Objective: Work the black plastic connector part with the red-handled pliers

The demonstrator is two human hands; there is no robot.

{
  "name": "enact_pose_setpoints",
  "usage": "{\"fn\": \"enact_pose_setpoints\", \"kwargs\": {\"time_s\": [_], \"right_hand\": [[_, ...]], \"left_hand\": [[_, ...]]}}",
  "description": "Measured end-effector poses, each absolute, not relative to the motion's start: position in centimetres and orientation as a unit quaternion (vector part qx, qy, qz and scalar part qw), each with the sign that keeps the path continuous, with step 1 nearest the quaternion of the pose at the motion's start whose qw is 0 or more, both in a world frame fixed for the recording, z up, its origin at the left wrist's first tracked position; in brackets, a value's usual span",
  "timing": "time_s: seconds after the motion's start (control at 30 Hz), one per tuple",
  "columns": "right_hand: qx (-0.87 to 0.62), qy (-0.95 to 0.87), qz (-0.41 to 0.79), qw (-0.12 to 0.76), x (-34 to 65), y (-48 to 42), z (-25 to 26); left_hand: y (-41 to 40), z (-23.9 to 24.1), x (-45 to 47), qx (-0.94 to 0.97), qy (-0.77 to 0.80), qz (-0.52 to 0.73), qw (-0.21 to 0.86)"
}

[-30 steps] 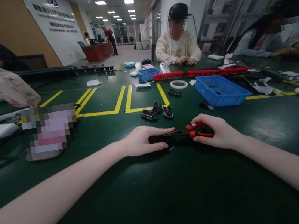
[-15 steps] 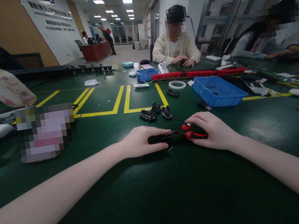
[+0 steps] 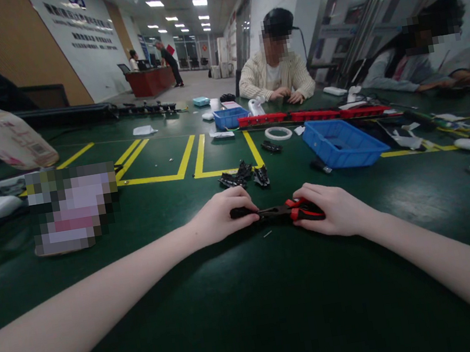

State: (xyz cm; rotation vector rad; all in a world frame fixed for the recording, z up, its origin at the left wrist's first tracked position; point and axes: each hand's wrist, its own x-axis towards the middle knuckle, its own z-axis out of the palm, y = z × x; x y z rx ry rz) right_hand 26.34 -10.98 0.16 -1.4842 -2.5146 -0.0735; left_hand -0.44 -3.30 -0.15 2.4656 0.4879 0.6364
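Observation:
My right hand (image 3: pixel 327 209) is closed around the red and black handles of long-nosed pliers (image 3: pixel 282 210), whose jaws point left. Between the thumb and fingers of my left hand (image 3: pixel 227 216) sits a small black part (image 3: pixel 239 213); its exact kind is hard to make out. The tips of the pliers reach this part at my left fingertips. Just below the pliers a thin metal pin (image 3: pixel 267 234) lies on the green table (image 3: pixel 257 315). Several black clip-like parts (image 3: pixel 241 175) lie in a small group beyond my hands.
A blue bin (image 3: pixel 343 144) stands at the right, with a small black piece (image 3: pixel 320 165) beside it. Farther back are a white tape roll (image 3: pixel 278 133), a smaller blue bin (image 3: pixel 230 118) and a long red strip (image 3: pixel 315 116). A phone (image 3: pixel 75 213) lies left. A person (image 3: pixel 275 68) sits opposite.
My left fingers have closed in on the black part, their tips now bent around it. The pliers and right hand have shifted very slightly left.

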Motion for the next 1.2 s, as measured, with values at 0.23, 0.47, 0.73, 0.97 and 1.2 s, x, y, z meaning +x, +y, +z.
{"fn": "enact_pose_setpoints", "kwargs": {"time_s": [0.23, 0.47, 0.73, 0.97, 1.2], "right_hand": [[-0.510, -0.852, -0.007, 0.118, 26.20, -11.02, 0.21], [-0.524, -0.841, 0.016, 0.132, 26.28, -11.07, 0.08], [-0.523, -0.837, 0.038, 0.159, 26.51, -11.13, -0.08], [-0.525, -0.833, 0.039, 0.171, 26.46, -11.01, -0.11], [-0.526, -0.830, 0.053, 0.179, 26.34, -11.09, -0.05]], "left_hand": [[-3.30, 0.11, -0.03, 0.891, 0.215, 0.209, 0.341], [-3.37, 0.03, 0.09, 0.898, 0.223, 0.188, 0.329], [-3.70, -0.05, -0.07, 0.926, 0.210, 0.180, 0.259], [-3.68, 0.22, -0.08, 0.911, 0.206, 0.188, 0.305], [-3.73, 0.52, -0.15, 0.896, 0.195, 0.203, 0.344]]}}
